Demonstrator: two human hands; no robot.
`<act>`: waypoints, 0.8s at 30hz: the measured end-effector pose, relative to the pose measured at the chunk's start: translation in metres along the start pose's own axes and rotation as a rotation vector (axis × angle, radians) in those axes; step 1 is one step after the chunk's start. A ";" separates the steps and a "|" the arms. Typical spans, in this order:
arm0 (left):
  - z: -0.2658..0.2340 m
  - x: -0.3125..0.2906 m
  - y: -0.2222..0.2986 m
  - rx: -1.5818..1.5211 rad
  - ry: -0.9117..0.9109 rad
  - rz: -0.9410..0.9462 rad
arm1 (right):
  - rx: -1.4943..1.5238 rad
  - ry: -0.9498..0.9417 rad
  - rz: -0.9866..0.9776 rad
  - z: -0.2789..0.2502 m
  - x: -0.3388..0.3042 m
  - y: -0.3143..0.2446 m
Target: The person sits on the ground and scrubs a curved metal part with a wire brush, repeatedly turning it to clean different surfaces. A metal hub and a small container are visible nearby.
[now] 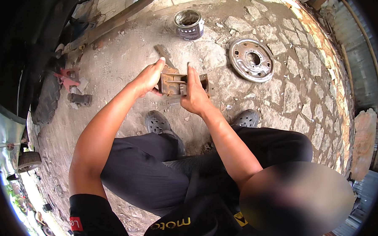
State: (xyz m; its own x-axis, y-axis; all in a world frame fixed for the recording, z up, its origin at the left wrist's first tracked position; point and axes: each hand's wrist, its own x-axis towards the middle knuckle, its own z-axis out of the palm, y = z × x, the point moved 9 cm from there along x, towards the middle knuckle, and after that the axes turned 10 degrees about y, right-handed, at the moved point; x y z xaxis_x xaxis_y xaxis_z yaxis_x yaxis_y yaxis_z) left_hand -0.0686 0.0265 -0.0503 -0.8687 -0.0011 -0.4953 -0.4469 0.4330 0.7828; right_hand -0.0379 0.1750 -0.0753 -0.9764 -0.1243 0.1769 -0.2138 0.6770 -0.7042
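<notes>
A rusty, box-shaped metal bracket (169, 84) with open sections is in front of me, above the ground between my shoes. My left hand (148, 80) grips its left end, the thumb at the top and the other fingers partly hidden beneath. Across the bracket's right half lies my right hand (195, 93), its fingers stretched straight and pointing away from me. Part of the bracket (204, 83) shows to the right of that hand. Just beyond the left thumb, a wire brush (164, 54) lies at a slant, its near end close to the bracket.
An open, dark-labelled paint can (189, 25) stands at the far side. To the right, a round metal wheel disc (252, 60) lies on the stone paving. At left are a red jack stand (68, 78), a dark cylindrical part (80, 99) and a tyre (47, 99).
</notes>
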 end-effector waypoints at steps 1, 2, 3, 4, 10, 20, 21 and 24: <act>-0.001 0.001 0.002 0.011 -0.018 -0.001 | -0.045 0.088 -0.132 -0.005 0.000 -0.017; 0.000 0.001 0.003 0.006 -0.020 -0.008 | 0.035 0.066 -0.104 -0.003 0.000 -0.012; 0.001 0.000 0.004 0.001 -0.022 -0.014 | 0.115 0.044 -0.076 -0.003 0.001 -0.001; 0.002 0.000 0.004 0.000 -0.026 -0.020 | 0.195 0.025 -0.044 -0.002 0.000 0.013; 0.000 -0.004 0.000 0.021 -0.090 -0.038 | 0.054 -0.020 0.082 0.001 -0.004 0.007; 0.000 0.000 -0.004 0.008 -0.090 -0.051 | 0.131 0.034 0.015 0.001 -0.004 0.002; 0.001 -0.001 -0.007 0.009 -0.084 -0.060 | 0.113 0.057 -0.065 -0.005 -0.003 -0.016; 0.003 -0.003 0.004 0.022 -0.072 -0.047 | 0.132 0.076 -0.091 -0.001 -0.002 0.004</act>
State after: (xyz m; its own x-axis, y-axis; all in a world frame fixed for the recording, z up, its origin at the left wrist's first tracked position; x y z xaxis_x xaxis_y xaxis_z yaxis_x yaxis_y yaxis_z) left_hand -0.0669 0.0304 -0.0467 -0.8292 0.0427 -0.5573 -0.4808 0.4539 0.7502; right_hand -0.0364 0.1788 -0.0781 -0.9487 -0.1224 0.2916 -0.3083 0.5635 -0.7664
